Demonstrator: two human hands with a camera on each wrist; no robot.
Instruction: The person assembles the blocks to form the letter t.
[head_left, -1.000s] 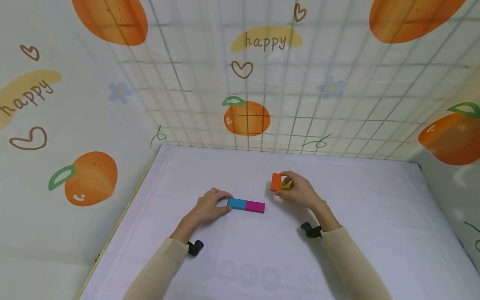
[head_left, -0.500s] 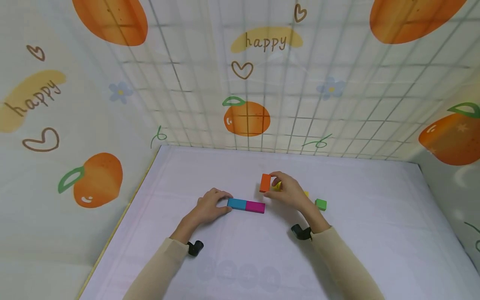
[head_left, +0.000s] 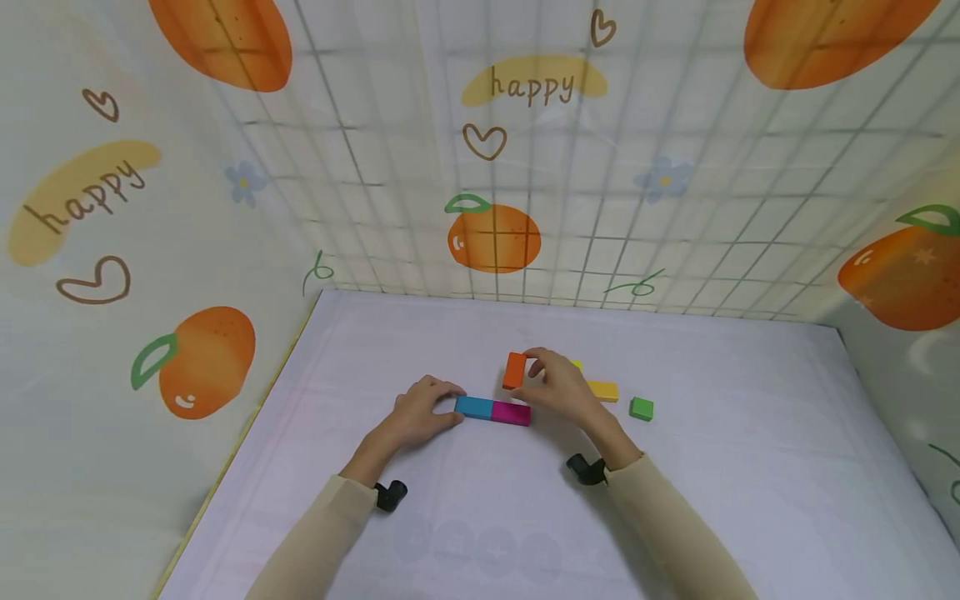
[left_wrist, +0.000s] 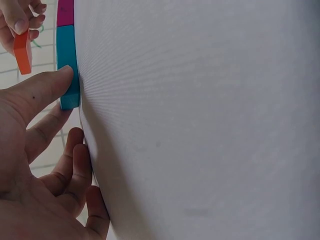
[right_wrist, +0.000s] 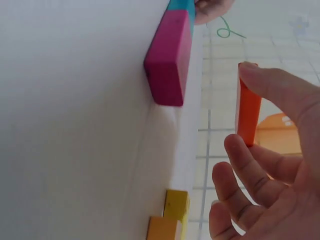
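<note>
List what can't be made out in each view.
Head: much of the yellow block, behind the right hand.
Left wrist: part of the pink block, cut off by the top edge.
Right wrist: part of the blue block, cut off by the top edge; part of the amber block, by the bottom edge.

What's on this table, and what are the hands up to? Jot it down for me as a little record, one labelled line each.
Surface: white tabletop
Row: blue block and magenta block, touching end to end
Left hand: grip on the blue block, at the row's left end
Right hand: grip on the orange block, held raised off the tabletop
Loose blocks: amber block, green block, and bright yellow block, partly hidden by the right hand in the head view
Behind: fruit-printed backdrop
</note>
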